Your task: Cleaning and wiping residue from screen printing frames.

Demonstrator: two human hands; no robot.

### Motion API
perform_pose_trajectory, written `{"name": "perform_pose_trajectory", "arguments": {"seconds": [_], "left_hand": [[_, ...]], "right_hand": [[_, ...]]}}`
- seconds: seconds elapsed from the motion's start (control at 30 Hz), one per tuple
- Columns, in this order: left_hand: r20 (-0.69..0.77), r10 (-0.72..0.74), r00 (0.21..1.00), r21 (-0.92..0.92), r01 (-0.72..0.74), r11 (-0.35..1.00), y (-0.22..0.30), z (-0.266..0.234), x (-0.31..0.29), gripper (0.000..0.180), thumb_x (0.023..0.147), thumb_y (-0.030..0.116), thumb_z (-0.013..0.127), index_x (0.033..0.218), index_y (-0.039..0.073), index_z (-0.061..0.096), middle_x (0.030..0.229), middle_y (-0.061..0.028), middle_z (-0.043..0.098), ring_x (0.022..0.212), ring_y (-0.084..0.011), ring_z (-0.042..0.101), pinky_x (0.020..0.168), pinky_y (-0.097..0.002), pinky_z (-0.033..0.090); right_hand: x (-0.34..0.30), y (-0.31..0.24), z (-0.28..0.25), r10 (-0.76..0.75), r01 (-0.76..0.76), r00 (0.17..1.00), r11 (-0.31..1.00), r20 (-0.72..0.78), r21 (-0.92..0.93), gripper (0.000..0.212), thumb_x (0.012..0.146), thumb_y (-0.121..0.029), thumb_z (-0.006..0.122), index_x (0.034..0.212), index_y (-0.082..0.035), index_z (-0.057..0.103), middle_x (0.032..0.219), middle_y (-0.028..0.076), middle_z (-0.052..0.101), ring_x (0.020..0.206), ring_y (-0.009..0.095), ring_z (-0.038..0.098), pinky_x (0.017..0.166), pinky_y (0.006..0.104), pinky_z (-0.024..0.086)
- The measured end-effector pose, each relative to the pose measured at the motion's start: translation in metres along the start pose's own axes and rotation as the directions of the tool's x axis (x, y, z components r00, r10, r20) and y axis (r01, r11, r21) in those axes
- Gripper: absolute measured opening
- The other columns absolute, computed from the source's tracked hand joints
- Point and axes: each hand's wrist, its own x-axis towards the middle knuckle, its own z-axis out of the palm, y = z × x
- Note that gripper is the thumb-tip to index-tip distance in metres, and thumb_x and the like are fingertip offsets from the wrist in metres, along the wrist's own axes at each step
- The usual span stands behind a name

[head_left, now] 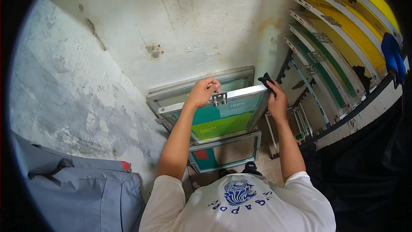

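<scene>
A metal-framed printing screen [251,91] with teal and lime-green areas stands tilted before me. A small slotted metal bracket [219,99] sits on its top bar. My left hand [205,92] is closed just over that bar, beside the bracket, with the fingers curled together. Whatever lies between those fingertips, if anything, I cannot make out. At the screen's upper right corner, my right hand [277,99] grips a bunched black cloth [266,79] against the metal edge.
More framed screens [244,72] lean on the wall behind, and another framed screen [206,158] stands lower, near my feet. On the right, a rack [330,124] holds several yellow and green screens [328,45]. A blue cloth [392,58] hangs there. Grey clothing [94,184] hangs at left.
</scene>
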Motion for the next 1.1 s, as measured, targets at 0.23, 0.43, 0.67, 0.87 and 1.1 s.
{"name": "perform_pose_trajectory", "arguments": {"seconds": [0.23,0.43,0.67,0.87,1.1], "left_hand": [[-0.281,-0.048,0.959,0.179,0.102,0.979,0.006,-0.046,-0.027,0.020,0.094,0.020,0.077,0.095,0.000,0.074,0.073,-0.0059,0.075,0.061,-0.0092,0.059,0.057,-0.0282,0.045],[-0.422,0.006,0.907,0.414,0.187,0.891,-0.011,-0.068,-0.061,0.016,0.084,0.015,0.084,0.091,0.001,0.079,0.073,-0.0134,0.074,0.063,-0.0173,0.069,0.060,-0.0317,0.052],[-0.428,0.067,0.901,0.373,0.108,0.922,-0.015,-0.065,-0.064,0.015,0.089,0.010,0.077,0.101,0.002,0.078,0.085,-0.0167,0.077,0.079,-0.0239,0.076,0.073,-0.0341,0.056],[-0.471,0.045,0.881,0.337,0.133,0.932,-0.030,-0.082,-0.075,0.015,0.091,0.011,0.074,0.103,0.002,0.076,0.088,-0.0158,0.078,0.082,-0.0242,0.076,0.075,-0.0345,0.056],[-0.501,-0.012,0.866,0.483,0.291,0.826,-0.023,-0.093,-0.091,0.026,0.100,0.027,0.067,0.096,0.001,0.069,0.081,-0.0157,0.071,0.075,-0.0271,0.068,0.070,-0.0392,0.051]], "right_hand": [[0.002,0.000,0.003,0.002,-0.002,1.000,1.000,-0.003,-0.008,0.051,0.088,0.017,0.046,0.129,0.000,0.071,0.141,0.020,0.066,0.135,0.035,0.061,0.114,0.0373,0.044],[0.001,0.002,0.002,-0.032,0.032,0.999,0.999,-0.017,-0.012,0.048,0.088,0.013,0.050,0.128,-0.002,0.072,0.139,0.019,0.067,0.130,0.036,0.064,0.108,0.0390,0.050],[-0.003,-0.004,-0.004,-0.006,0.006,1.000,1.000,0.027,0.006,0.054,0.088,0.018,0.047,0.131,-0.002,0.071,0.143,0.019,0.065,0.135,0.033,0.060,0.114,0.0372,0.044],[-0.010,-0.014,0.005,-0.064,0.064,0.997,0.998,0.052,-0.002,0.052,0.088,0.015,0.051,0.132,-0.004,0.070,0.144,0.020,0.063,0.133,0.036,0.062,0.109,0.0390,0.050],[-0.024,-0.026,0.008,-0.090,0.089,0.988,0.996,0.127,0.014,0.052,0.088,0.014,0.052,0.133,-0.005,0.070,0.145,0.021,0.062,0.132,0.039,0.061,0.108,0.0412,0.051]]}}
